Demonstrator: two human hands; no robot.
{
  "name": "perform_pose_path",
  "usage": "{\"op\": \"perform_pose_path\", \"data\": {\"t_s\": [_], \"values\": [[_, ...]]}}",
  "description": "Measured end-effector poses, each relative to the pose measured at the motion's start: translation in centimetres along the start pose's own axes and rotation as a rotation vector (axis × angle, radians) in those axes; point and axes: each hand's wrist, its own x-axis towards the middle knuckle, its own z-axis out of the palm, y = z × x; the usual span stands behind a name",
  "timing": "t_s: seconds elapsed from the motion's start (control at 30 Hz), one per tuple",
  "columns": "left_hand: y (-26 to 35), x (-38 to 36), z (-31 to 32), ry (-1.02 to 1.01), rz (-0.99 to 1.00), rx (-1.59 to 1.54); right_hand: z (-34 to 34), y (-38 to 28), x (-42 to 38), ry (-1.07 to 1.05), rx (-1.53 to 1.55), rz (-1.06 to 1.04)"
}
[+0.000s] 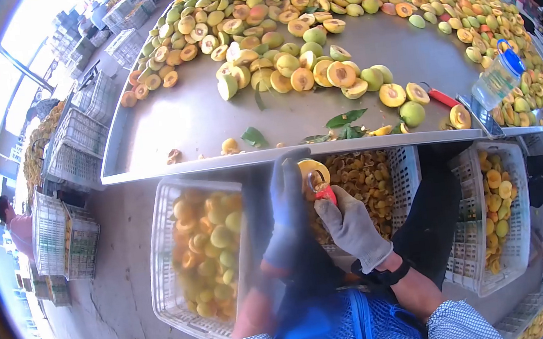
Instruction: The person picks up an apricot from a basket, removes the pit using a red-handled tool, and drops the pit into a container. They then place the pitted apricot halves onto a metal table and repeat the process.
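— Two gloved hands, am I right? What has each got?

— Yes. The left hand (288, 198), in a dark blue-grey glove and blurred, is curled round a yellow halved peach (312, 169), fingers wrapped at its left side. The right hand (352, 227), in a pale grey glove, is closed on a small red-handled pitting tool (321, 190) whose metal tip sits against the fruit's cut face.

— Where is that peach?

— Just below the front edge of the long steel sorting table (199, 121), above the middle white plastic crate of pits and scraps (409, 170).

— Anything beside it?

— A white crate of whole yellow-green peaches (169, 261) to the left, another crate of halved peaches (516, 208) to the right. On the table lies a heap of cut and whole peaches (284, 47), some green leaves (345, 119) and a clear plastic bottle with a blue cap (497, 77).
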Motion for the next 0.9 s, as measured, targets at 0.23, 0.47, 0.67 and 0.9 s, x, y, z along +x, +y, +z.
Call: {"op": "perform_pose_path", "data": {"t_s": [0.23,0.47,0.67,0.9], "values": [[-1.0,-0.2,-0.2,0.001,0.148,0.164,0.1,1.2,0.1,0.067,-0.119,-0.156],[-0.7,0.6,-0.4,-0.047,0.184,0.235,0.5,2.4,0.4,-0.011,-0.011,-0.046],[0.5,1.0,-0.8,-0.201,-0.076,0.335,0.6,3.2,-0.1,-0.175,0.249,0.05],[-0.8,0.7,-0.9,-0.148,-0.118,0.271,0.8,4.0,-0.1,-0.203,0.388,0.09]]}}
